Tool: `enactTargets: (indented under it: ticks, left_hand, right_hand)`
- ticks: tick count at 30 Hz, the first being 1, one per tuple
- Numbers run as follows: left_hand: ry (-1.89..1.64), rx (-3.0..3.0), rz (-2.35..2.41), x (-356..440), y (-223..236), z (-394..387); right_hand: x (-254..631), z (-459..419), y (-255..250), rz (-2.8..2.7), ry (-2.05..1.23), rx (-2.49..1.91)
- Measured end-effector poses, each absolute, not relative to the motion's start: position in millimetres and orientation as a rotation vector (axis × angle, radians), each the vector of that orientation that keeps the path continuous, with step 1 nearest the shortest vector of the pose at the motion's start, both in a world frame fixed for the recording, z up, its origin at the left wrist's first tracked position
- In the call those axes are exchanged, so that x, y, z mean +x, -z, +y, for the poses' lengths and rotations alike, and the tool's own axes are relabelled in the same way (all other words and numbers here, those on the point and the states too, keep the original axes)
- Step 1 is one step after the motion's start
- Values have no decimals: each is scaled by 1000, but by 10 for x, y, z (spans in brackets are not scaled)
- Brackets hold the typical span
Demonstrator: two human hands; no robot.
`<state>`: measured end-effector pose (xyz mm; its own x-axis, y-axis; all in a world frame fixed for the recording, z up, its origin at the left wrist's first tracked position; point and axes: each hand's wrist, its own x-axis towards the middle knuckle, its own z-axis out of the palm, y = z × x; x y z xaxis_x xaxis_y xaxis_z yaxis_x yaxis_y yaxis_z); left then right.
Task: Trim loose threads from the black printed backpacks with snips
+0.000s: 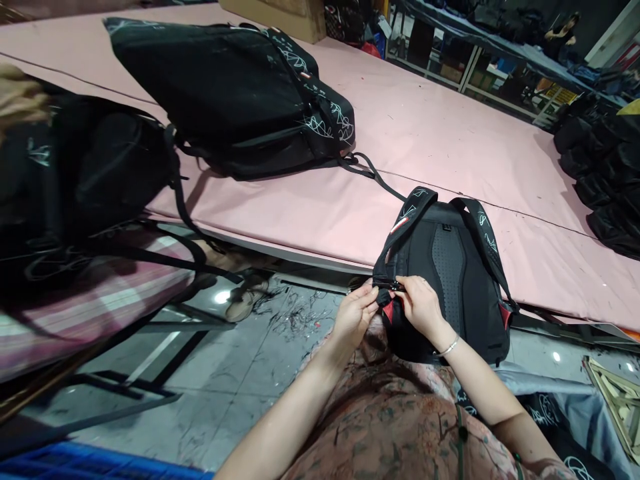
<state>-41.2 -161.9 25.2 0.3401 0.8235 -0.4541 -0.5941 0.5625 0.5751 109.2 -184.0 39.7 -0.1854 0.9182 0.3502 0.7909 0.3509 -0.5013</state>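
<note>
A black backpack leans over the table's front edge, its padded back panel and both shoulder straps facing me. My left hand pinches the lower end of the left-side shoulder strap. My right hand grips the same spot from the other side, fingers closed on the dark strap buckle. The fingers partly cover the buckle, so its details are hidden. Just below the hands shows a red triangular tab. A bracelet circles my right wrist.
A large black backpack lies on the pink-covered table. At far left another person's hand is on a black bag. Black bags are piled at right. A blue crate stands on the thread-littered floor.
</note>
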Motion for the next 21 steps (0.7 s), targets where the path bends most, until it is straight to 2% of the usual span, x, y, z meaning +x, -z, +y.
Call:
enactTargets:
  ticks: [2, 7, 10, 14, 21]
  left_hand:
    - [-953, 338, 785, -408, -257, -1625]
    - [-966, 345, 792, -395, -277, -1626]
    - [-933, 328, 797, -403, -283, -1603]
    - [-923, 309, 792, -427, -268, -1585]
    - [-918, 320, 781, -423, -257, -1605]
  right_hand:
    - [1073, -1833, -391, -1968, -323, -1488]
    - [1038, -1857, -365, -1601, -749, -1406]
    - [1049, -1892, -420, -1389, -860, -1316]
    - [1124, -1884, -533, -1479, -757, -1350]
    - [1241, -1812, -403, -1935, -317, -1469]
